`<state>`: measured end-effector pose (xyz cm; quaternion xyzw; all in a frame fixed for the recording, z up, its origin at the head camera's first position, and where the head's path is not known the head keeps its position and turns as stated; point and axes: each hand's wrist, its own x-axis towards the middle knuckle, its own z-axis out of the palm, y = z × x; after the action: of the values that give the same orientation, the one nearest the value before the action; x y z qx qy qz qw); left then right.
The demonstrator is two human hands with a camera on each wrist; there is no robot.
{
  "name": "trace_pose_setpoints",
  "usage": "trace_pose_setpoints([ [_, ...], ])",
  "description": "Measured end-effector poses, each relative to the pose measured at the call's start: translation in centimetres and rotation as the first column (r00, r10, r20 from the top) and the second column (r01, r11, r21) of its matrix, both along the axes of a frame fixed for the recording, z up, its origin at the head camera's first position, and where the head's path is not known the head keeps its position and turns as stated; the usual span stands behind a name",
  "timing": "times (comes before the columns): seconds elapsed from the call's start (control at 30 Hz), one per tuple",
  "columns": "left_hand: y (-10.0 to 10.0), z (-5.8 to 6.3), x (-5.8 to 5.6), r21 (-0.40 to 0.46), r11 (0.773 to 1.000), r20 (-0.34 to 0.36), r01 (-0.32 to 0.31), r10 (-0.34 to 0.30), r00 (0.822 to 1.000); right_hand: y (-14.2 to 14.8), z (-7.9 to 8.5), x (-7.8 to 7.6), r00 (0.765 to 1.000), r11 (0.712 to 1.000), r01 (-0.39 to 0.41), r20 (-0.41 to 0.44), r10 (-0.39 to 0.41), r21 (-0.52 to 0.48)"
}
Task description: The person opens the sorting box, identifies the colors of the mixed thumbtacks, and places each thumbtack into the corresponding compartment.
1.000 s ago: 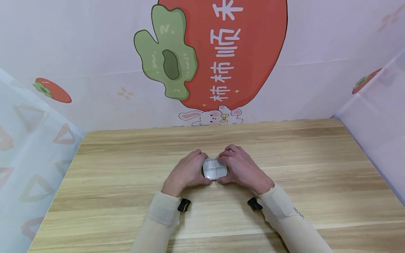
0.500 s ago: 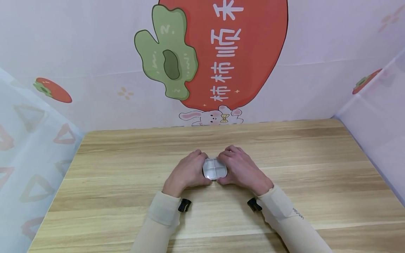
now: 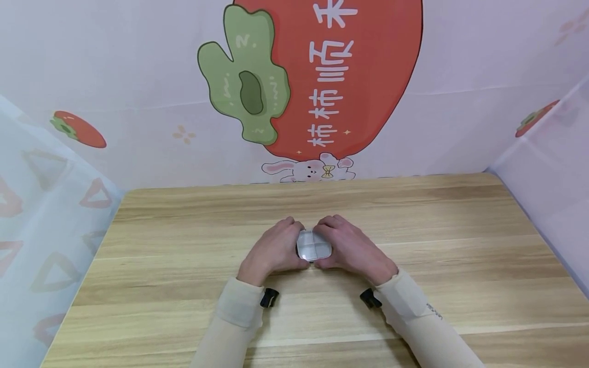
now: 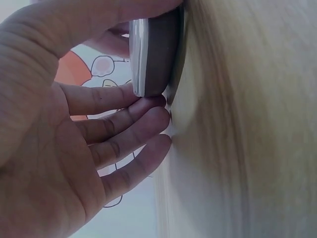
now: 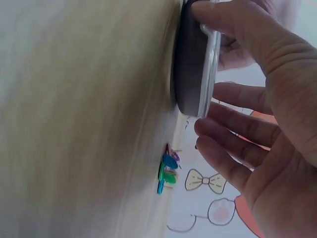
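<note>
A small rounded box [image 3: 314, 246] with a clear lid and four-part divider lies on the table between my hands. In the wrist views its base [image 5: 190, 74] is dark, and the clear lid [image 4: 140, 62] sits flat over it. My left hand [image 3: 275, 249] grips the box's left side, thumb at the near edge and fingers at the far edge. On the right side my right hand [image 3: 347, 249] holds it likewise, its fingers covering the far right corner. The right thumb [image 5: 218, 15] presses at the lid's near edge. The lower fingers of both hands extend loosely beyond the box.
Several small blue, green and purple pieces [image 5: 168, 171] lie on the table beyond the box in the right wrist view; the right hand hides them from the head view. The wooden table [image 3: 184, 230] meets a printed cloth backdrop [image 3: 152, 138] at its far edge.
The right hand's fingers have drawn slightly toward me and further over the box's far right corner. Both hands keep hold of the box, which stays nearly in place.
</note>
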<state>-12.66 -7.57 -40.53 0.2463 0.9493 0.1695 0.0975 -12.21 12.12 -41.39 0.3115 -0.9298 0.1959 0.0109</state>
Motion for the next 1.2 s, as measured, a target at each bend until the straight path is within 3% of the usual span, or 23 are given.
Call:
trace_pose_setpoints([
  [0.5, -0.18, -0.06, -0.06, 0.027, 0.999, 0.011, 0.022, -0.023, 1.000, -0.10, 0.13, 0.23, 1.000, 1.000, 0.003, 0.023, -0.003, 0.006],
  [1.2, 0.26, -0.20, -0.04, 0.018, 0.998, -0.009, 0.052, -0.052, 0.999, -0.41, 0.42, 0.28, 0.998, 0.993, -0.003, -0.056, 0.009, 0.118],
])
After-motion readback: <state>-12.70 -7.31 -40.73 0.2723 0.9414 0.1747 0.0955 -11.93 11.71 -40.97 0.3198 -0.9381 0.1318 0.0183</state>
